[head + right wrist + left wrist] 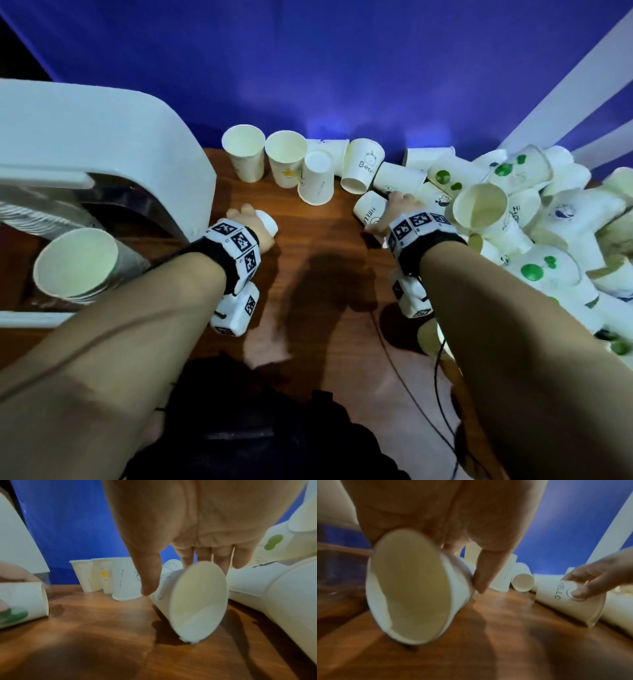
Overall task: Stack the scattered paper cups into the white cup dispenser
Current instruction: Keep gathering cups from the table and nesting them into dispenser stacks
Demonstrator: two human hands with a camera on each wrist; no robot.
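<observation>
We start near: at 9 o'clock from our body the white cup dispenser (113,137) lies open toward us, and a nested stack of cups (77,262) already sits in it, the mouth of the front cup facing us. Our left hand (251,224) is the nearer one to it. Its fingers and thumb are curled around a plain cup (409,588). In the left wrist view this cup is tilted, its lower rim at or just above the bench (325,246). We judge it must first be turned so its narrow bottom points at the stack's mouth, toward 9 o'clock.

Our right hand (399,209), at 1 o'clock, pinches with thumb and fingers a cup printed HELLO (371,212) that lies on its side, its long axis roughly along 7 to 1 o'clock, mouth toward us.

Farther, at 12 o'clock, two upright empty cups (263,156) stand by the blue backdrop (308,68). At 2 o'clock the big pile of loose cups (548,219) waits.
</observation>
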